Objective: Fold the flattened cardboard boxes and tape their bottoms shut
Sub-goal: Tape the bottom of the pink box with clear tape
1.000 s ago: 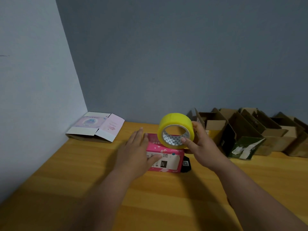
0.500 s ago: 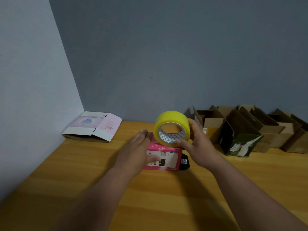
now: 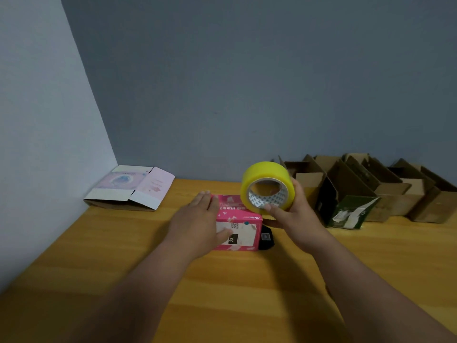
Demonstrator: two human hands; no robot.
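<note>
Gripping the yellow tape roll (image 3: 267, 186) in the right hand (image 3: 294, 214), the person holds it up on edge just above the far right corner of the pink box (image 3: 237, 225), thumb hooked into the core and fingers curled round the outer band. The left hand (image 3: 197, 224) lies flat against the box's left side, fingers straight and thumb pressed on the white label at the front. The box stands on the wooden tabletop (image 3: 123, 256), near its middle. A small black object (image 3: 267, 240) sits tight against the box's right side. Over by the left wall rests a flattened pale pink box (image 3: 131, 188). Along the back wall on the right stands a row of brown cardboard boxes (image 3: 385, 189), flaps up, with a dark green box (image 3: 346, 211) at the front.
</note>
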